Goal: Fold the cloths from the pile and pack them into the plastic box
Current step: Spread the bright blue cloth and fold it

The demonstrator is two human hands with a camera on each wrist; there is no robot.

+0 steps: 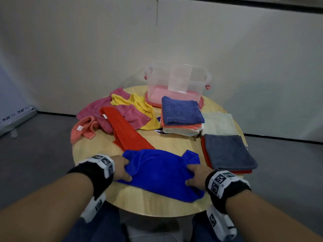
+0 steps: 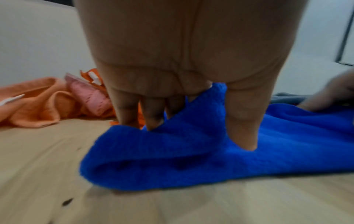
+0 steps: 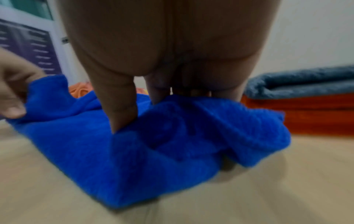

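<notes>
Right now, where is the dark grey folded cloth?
In the head view, the dark grey folded cloth lies at the table's right edge, on a red cloth, beside the right hand.

The box [image 1: 176,81] stands on its lid [image 1: 152,103] at the far edge of the table [image 1: 97,147]. Left of it, along the far left edge, lies the pile [image 1: 108,110]. A long cloth [image 1: 125,131] runs from the pile toward the near middle. A stack [image 1: 181,114] sits just before the box, with a flat cloth [image 1: 218,123] to its right. A second stack [image 1: 227,152] lies at the right edge. The near cloth [image 1: 160,172] lies at the near edge, with the left hand [image 1: 122,167] gripping its left end and the right hand [image 1: 197,177] its right.
</notes>
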